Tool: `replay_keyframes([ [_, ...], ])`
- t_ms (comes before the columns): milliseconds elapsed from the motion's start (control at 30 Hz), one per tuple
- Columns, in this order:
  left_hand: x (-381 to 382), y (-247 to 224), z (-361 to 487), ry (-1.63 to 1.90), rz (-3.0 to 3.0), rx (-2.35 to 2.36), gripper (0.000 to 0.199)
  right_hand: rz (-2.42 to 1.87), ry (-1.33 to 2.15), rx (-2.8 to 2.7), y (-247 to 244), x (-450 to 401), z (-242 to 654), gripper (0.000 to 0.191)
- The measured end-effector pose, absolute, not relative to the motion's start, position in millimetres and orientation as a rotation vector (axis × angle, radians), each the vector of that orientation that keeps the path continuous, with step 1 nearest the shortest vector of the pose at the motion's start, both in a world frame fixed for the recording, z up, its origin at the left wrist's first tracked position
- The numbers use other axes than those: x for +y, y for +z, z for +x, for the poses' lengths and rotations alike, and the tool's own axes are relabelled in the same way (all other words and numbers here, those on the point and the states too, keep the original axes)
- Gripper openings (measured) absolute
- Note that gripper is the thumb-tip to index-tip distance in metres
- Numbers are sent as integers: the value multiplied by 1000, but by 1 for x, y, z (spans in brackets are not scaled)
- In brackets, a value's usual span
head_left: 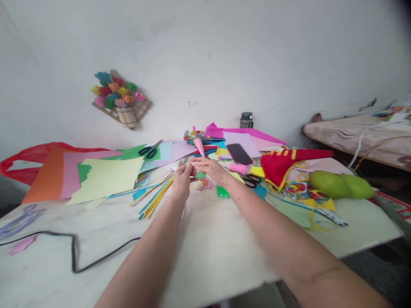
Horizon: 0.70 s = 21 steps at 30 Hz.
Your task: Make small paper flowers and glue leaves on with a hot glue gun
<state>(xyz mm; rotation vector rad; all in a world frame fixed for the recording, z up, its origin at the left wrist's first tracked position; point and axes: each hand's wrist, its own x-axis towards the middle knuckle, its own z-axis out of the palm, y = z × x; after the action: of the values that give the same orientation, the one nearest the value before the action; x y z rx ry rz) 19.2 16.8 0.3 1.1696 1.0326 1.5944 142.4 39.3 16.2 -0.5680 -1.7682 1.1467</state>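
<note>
Both my hands meet over the middle of the table. My left hand (183, 179) is closed, fingertips pinched together; what they hold, if anything, is too small to name. The fingers of my right hand (211, 169) reach over to touch the left fingertips; they are pressed together, and anything between them is hidden. Just below the hands lie small cut paper shapes, one green (201, 175) and one pink (208, 184). Yellow and blue paper strips (156, 199) lie left of my left hand. Behind the hands stands a pink paper cone (199, 146) with colourful pieces on top.
Coloured sheets (105, 177) and green-handled scissors (150, 149) are at the left, above a black cable (73, 252). At the right are a phone (239, 154), black scissors (252, 180), red cloth (278, 166) and green fruit (327, 184). A bottle (246, 120) stands at the back.
</note>
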Motion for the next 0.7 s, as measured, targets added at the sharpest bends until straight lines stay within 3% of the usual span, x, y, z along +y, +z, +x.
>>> replay_keyframes([
  [233,24,-3,18,1845,1593,1524,25,-508,1257,-1710,7,42,137,29],
  [467,15,4,18,1784,1902,1925,22,-538,1309,-1626,12,37,136,27],
  [700,22,-4,9,1813,1581,1724,24,-552,1272,-1551,19,34,138,25],
])
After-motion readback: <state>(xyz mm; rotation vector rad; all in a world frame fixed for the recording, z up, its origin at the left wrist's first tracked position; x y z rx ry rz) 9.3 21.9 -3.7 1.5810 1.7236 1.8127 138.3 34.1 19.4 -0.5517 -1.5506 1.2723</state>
